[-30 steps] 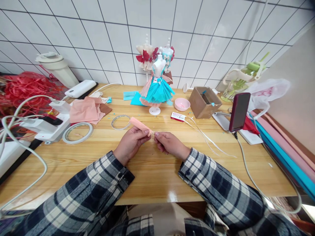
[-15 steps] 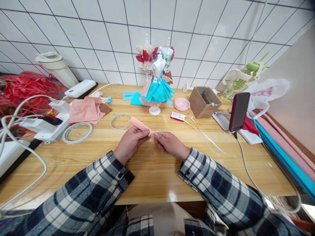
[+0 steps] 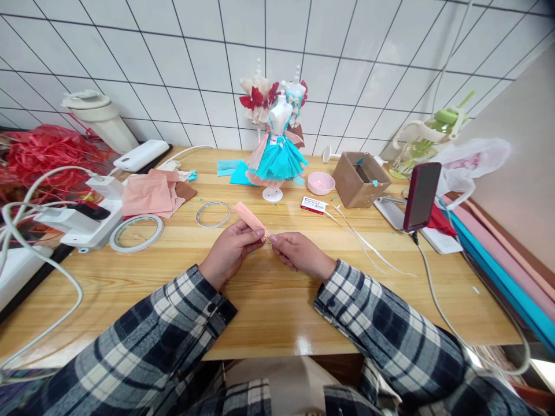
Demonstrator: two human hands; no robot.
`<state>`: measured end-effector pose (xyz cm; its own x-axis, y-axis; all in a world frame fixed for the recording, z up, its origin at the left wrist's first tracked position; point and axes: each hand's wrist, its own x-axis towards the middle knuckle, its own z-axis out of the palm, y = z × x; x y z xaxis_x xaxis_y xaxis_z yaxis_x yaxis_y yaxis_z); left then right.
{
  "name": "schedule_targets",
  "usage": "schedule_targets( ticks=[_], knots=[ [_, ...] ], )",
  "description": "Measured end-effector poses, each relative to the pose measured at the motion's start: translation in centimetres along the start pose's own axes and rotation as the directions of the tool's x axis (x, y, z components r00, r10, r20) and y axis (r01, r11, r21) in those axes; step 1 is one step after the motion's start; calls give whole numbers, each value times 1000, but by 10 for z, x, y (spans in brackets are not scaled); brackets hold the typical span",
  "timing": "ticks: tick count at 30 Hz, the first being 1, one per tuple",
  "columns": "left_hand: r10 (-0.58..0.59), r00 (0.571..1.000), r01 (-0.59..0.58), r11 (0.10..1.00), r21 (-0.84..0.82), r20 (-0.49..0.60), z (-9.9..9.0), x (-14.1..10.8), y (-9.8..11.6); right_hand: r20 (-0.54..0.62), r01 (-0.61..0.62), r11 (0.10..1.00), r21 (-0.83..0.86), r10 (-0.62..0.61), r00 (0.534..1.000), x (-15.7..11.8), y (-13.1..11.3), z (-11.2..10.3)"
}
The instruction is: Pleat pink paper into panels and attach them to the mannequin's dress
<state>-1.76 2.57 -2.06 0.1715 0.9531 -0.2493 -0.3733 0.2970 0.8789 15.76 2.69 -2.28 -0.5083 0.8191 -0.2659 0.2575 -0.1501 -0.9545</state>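
Observation:
My left hand (image 3: 234,249) pinches a folded strip of peach crepe paper (image 3: 248,216) close to its lower right end, over the middle of the table. Fingers closed, my right hand (image 3: 297,249) meets that same end; a thin bit shows between the two hands, too small to name. Behind them stands a small white dress form (image 3: 280,114) wearing a turquoise and peach paper dress (image 3: 278,159). Left of the hands lies a roll of clear tape (image 3: 213,214). A small red and white box (image 3: 313,205) sits to the right, with thin white ribbons (image 3: 364,240) beside it.
Peach paper sheets (image 3: 150,193), a larger tape roll (image 3: 137,233) and a power strip (image 3: 97,222) with cables occupy the left. Toward the right are a pink bowl (image 3: 321,183), a cardboard box (image 3: 361,180), a phone on a stand (image 3: 422,197) and a green-lidded bottle (image 3: 427,141).
The free end of the peach strip has swung slightly to the right and up. Both hands stay nearly in place, with their fingertips a little closer together.

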Motion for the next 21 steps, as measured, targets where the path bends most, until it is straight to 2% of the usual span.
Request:
schedule_targets(
  ticks=[7, 12, 21],
  knots=[
    [3, 1000, -3, 1000, -1, -7, -3, 1, -1, 23, 45, 997, -63, -44, 999, 0, 0, -1],
    [3, 1000, -5, 998, -61, -28, -1, 0, 2, -17, -18, 1000, 1, 18, 1000, 1, 0, 2],
    [-28, 1000, 27, 995, -99, -12, 2, -1, 2, -46, 49, 998, 40, -47, 998, 3, 6, 4]
  ],
)
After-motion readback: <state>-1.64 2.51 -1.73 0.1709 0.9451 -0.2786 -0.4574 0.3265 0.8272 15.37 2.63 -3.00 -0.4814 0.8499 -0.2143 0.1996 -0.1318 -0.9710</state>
